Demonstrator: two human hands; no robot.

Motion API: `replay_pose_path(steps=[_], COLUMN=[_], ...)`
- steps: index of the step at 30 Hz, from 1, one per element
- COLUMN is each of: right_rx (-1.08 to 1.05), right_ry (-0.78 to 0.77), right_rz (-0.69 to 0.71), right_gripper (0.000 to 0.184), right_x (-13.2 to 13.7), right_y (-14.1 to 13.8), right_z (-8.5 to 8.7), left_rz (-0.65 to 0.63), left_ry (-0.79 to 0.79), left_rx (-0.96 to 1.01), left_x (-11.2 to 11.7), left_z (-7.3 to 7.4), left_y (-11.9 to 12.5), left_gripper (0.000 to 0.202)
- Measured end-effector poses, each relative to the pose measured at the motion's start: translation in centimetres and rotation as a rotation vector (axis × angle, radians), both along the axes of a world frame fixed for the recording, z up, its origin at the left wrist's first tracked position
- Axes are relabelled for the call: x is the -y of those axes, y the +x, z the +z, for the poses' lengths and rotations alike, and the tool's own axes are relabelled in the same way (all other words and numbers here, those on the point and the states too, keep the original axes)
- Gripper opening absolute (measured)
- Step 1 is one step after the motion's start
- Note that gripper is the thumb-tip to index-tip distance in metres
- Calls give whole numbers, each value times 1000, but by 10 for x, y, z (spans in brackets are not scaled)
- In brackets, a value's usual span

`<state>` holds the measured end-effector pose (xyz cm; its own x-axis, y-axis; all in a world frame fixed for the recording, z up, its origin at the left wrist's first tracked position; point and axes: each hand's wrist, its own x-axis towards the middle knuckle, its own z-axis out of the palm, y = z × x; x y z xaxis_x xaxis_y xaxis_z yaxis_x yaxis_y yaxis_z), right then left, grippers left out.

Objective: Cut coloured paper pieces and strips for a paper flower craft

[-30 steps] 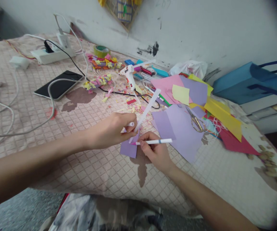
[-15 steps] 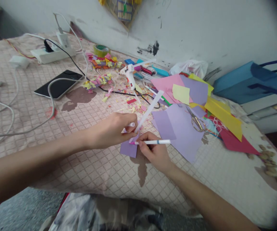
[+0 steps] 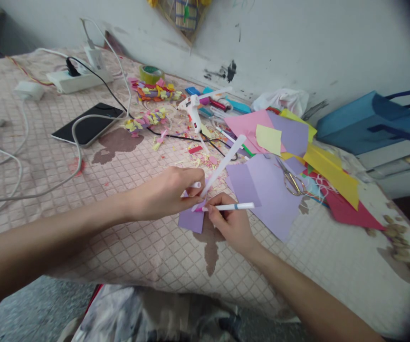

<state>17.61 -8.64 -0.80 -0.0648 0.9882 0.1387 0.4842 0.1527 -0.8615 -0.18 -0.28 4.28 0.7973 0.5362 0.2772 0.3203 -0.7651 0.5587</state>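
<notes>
The left hand point(image 3: 160, 194) clenches a white paper strip point(image 3: 222, 159) angled toward one o'clock, bracing it for the right hand point(image 3: 230, 225), whose fingers grip a white marker point(image 3: 231, 206), pink tip at the strip's lower end above a lilac paper scrap point(image 3: 191, 221).

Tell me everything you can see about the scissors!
The scissors are a small pair that look like shiny gold-coloured metal, with two round finger loops and thin, pointed blades. They lie flat on a sheet of lilac paper, with the blades pointing up and to the left, away from the white threads near the loops. The blades look nearly closed, but it's too blurry to be sure. Nobody is holding them.
</notes>
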Motion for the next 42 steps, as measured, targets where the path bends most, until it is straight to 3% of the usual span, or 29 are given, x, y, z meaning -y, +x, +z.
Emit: replay_pose_path(steps=[8, 14, 20, 28, 33, 42], right_rx=[-4, -43, -1, -97, -26, 11], right_ry=[-60, -162, -193, -219, -216, -370], right_rz=[0, 80, 245, 474, 585, 853], right_gripper=[11, 12, 10, 8, 9, 13], right_x=[-8, -25, -46, -67, -82, -108], right_y=[2, 6, 12, 11, 11, 4], right_z=[-1, 4, 7, 10, 14, 24], left_rz=[-23, -26, -38, -39, -48, -52], left_ry=[-13, -12, -12, -9, 2, 22], left_rx=[24, 21, 31, 35, 62, 99], left_x=[-1, -1, -1, 0, 0, -1], left_z=[-2, -3, -3, -1, -1, -3], left_y=[-1, -1, -2, -2, -2, -2], left_gripper=[12, 13, 12, 10, 10, 11])
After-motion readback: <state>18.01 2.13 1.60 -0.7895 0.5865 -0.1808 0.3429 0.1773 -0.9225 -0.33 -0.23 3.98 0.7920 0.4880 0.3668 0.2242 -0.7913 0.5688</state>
